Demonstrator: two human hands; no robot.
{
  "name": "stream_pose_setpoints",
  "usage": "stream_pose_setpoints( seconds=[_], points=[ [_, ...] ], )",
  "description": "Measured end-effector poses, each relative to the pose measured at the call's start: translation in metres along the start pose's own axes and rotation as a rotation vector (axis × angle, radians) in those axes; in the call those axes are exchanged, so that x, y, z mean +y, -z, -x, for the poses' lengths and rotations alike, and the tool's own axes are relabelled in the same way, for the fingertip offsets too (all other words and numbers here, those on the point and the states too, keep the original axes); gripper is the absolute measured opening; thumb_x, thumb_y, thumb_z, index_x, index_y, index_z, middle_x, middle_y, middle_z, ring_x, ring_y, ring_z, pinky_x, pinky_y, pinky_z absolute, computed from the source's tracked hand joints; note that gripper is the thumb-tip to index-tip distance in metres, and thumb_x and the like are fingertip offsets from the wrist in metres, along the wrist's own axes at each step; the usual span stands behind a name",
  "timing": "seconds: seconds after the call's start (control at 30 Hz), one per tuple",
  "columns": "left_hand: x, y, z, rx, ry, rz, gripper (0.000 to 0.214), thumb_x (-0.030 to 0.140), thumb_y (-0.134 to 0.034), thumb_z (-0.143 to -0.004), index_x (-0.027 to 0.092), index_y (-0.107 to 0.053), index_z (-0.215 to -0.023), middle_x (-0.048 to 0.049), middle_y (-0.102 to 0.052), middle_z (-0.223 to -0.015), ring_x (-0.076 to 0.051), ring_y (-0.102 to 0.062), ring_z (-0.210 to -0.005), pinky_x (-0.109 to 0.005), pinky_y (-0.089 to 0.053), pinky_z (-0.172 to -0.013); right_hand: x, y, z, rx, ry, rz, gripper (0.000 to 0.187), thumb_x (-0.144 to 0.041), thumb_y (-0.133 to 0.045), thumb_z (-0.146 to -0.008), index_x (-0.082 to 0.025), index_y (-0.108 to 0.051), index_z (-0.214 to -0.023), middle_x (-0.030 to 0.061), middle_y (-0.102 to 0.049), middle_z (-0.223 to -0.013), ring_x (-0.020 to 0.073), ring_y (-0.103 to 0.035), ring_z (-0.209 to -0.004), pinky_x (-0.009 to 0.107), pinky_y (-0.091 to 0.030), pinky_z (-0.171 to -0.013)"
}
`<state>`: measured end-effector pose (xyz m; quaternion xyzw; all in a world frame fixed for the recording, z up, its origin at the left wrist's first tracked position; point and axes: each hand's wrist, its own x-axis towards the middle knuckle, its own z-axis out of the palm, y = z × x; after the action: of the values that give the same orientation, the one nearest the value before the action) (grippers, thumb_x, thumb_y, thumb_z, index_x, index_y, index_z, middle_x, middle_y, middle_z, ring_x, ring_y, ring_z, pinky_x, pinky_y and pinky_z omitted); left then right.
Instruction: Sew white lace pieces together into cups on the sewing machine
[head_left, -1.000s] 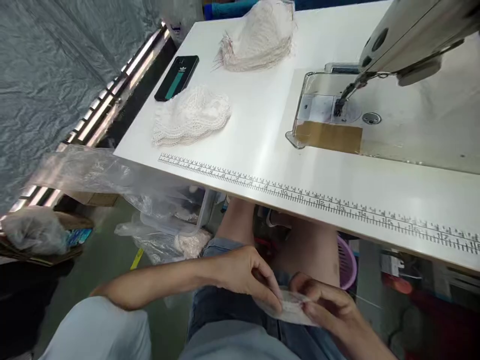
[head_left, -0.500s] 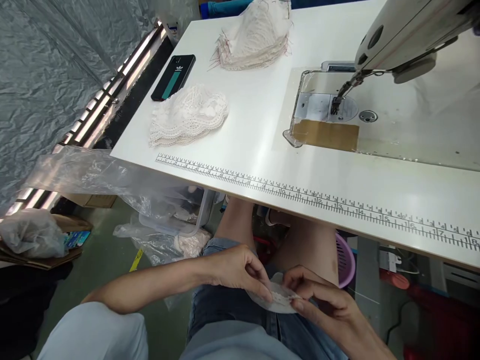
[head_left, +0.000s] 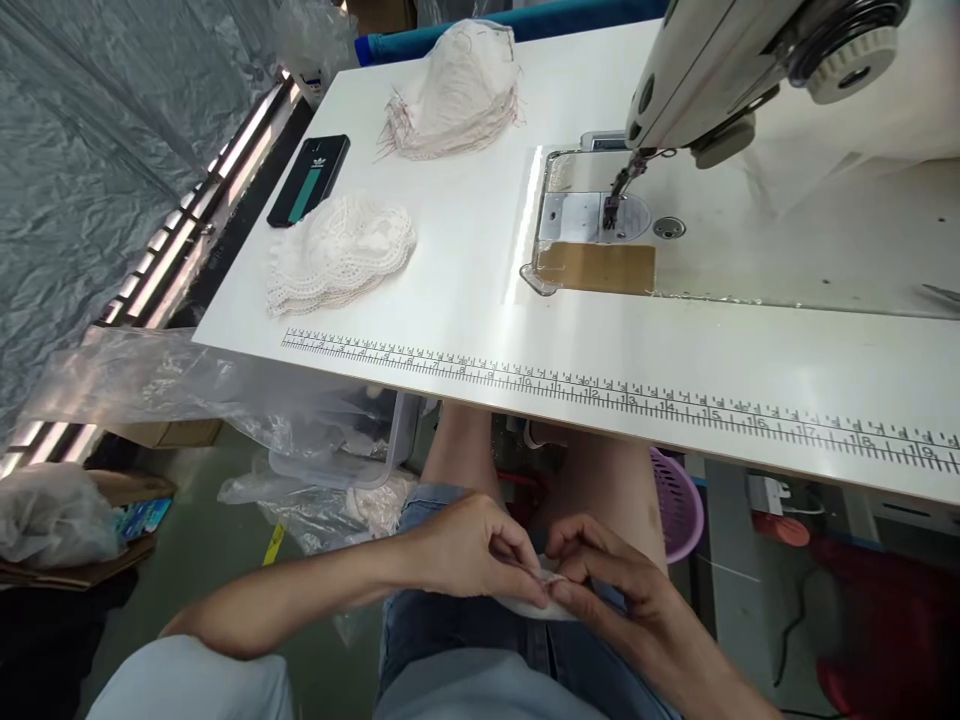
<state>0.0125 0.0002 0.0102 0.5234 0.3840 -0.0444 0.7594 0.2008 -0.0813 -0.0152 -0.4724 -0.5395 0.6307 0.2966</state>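
In the head view, the left hand [head_left: 469, 545] and right hand [head_left: 611, 580] meet over the person's lap, below the white table's [head_left: 480, 320] edge, both pinching a small white lace-edged fabric piece [head_left: 544, 603] between thumb and fingertips. On the table lie a white lace pile [head_left: 341, 255], a black phone [head_left: 308, 180] and a sewing machine [head_left: 735, 60].

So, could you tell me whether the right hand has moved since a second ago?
Yes. The right hand has shifted left over the denim lap, closing on the left hand; their fingertips now meet on the small white piece.
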Motion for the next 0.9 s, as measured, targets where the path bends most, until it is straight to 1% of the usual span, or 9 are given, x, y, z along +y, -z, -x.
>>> stream_pose_setpoints(
  seconds=[0.1,0.2,0.27,0.33,0.4,0.5,0.6,0.73,0.9],
  points=[
    [-0.004,0.001,-0.001,-0.004,0.049,0.051,0.025,0.032,-0.075,-0.065,0.010,-0.072,-0.077,-0.0021,-0.065,-0.066,-0.011,-0.057,-0.062,-0.017,-0.041,-0.057,0.002,0.002,0.001,-0.036,-0.008,-0.012,0.020,-0.032,-0.053,-0.090,-0.022,-0.059,-0.074,0.0010,-0.051,-0.091,0.0125,-0.055,-0.083,0.023,-0.039,-0.070],
    [-0.008,0.000,-0.004,-0.019,0.056,0.097,0.031,0.037,-0.076,-0.064,0.011,-0.070,-0.078,-0.0029,-0.067,-0.071,-0.013,-0.060,-0.068,-0.019,-0.043,-0.061,0.002,0.004,0.002,-0.033,-0.014,-0.002,0.020,-0.033,-0.052,-0.090,-0.022,-0.060,-0.075,0.0009,-0.052,-0.089,0.0123,-0.055,-0.080,0.023,-0.039,-0.067],
    [-0.007,-0.003,-0.006,-0.019,0.088,0.114,0.036,0.039,-0.077,-0.062,0.012,-0.069,-0.083,-0.0035,-0.068,-0.075,-0.015,-0.062,-0.072,-0.020,-0.044,-0.064,0.001,0.005,0.003,-0.007,0.000,0.010,0.021,-0.033,-0.052,-0.090,-0.022,-0.061,-0.075,0.0010,-0.051,-0.088,0.0122,-0.054,-0.079,0.022,-0.039,-0.066],
    [-0.005,-0.006,-0.008,0.003,0.143,0.091,0.043,0.039,-0.079,-0.059,0.013,-0.068,-0.092,-0.0032,-0.069,-0.075,-0.015,-0.062,-0.072,-0.020,-0.043,-0.063,0.000,0.005,0.004,0.037,0.023,0.035,0.021,-0.032,-0.052,-0.090,-0.022,-0.061,-0.074,0.0013,-0.050,-0.087,0.0125,-0.054,-0.079,0.022,-0.040,-0.064],
    [-0.002,-0.011,-0.010,0.031,0.167,0.073,0.047,0.039,-0.079,-0.058,0.013,-0.068,-0.096,-0.0035,-0.069,-0.075,-0.015,-0.062,-0.071,-0.020,-0.042,-0.062,0.000,0.006,0.005,0.085,0.044,0.081,0.022,-0.032,-0.051,-0.090,-0.021,-0.060,-0.072,0.0016,-0.049,-0.086,0.0129,-0.053,-0.078,0.022,-0.040,-0.063],
    [0.001,-0.017,-0.014,0.080,0.131,0.057,0.042,0.043,-0.076,-0.062,0.012,-0.072,-0.089,-0.0045,-0.069,-0.073,-0.013,-0.060,-0.066,-0.020,-0.041,-0.060,-0.001,0.009,0.009,0.138,0.061,0.172,0.024,-0.032,-0.049,-0.091,-0.021,-0.057,-0.071,0.0019,-0.048,-0.084,0.0134,-0.052,-0.075,0.023,-0.039,-0.061],
    [0.006,-0.020,-0.017,0.116,0.110,0.025,0.038,0.043,-0.075,-0.061,0.011,-0.074,-0.082,-0.0034,-0.067,-0.066,-0.009,-0.053,-0.057,-0.019,-0.037,-0.054,-0.002,0.011,0.014,0.169,0.071,0.224,0.025,-0.032,-0.048,-0.091,-0.020,-0.053,-0.069,0.0013,-0.048,-0.081,0.0132,-0.052,-0.072,0.023,-0.039,-0.060],
    [0.010,-0.021,-0.022,0.075,0.138,0.132,0.040,0.042,-0.080,-0.054,0.010,-0.074,-0.077,-0.0022,-0.064,-0.062,-0.008,-0.050,-0.055,-0.019,-0.036,-0.054,-0.002,0.014,0.020,0.207,0.103,0.220,0.023,-0.030,-0.050,-0.090,-0.020,-0.050,-0.069,0.0008,-0.049,-0.079,0.0132,-0.053,-0.072,0.023,-0.039,-0.060],
    [0.005,-0.023,-0.026,-0.003,0.129,0.220,0.040,0.041,-0.082,-0.051,0.010,-0.071,-0.073,-0.0017,-0.063,-0.064,-0.009,-0.053,-0.058,-0.021,-0.040,-0.059,0.000,0.018,0.027,0.161,0.100,0.161,0.022,-0.029,-0.049,-0.091,-0.021,-0.045,-0.071,-0.0007,-0.048,-0.077,0.0121,-0.051,-0.069,0.022,-0.036,-0.058]
  ],
)
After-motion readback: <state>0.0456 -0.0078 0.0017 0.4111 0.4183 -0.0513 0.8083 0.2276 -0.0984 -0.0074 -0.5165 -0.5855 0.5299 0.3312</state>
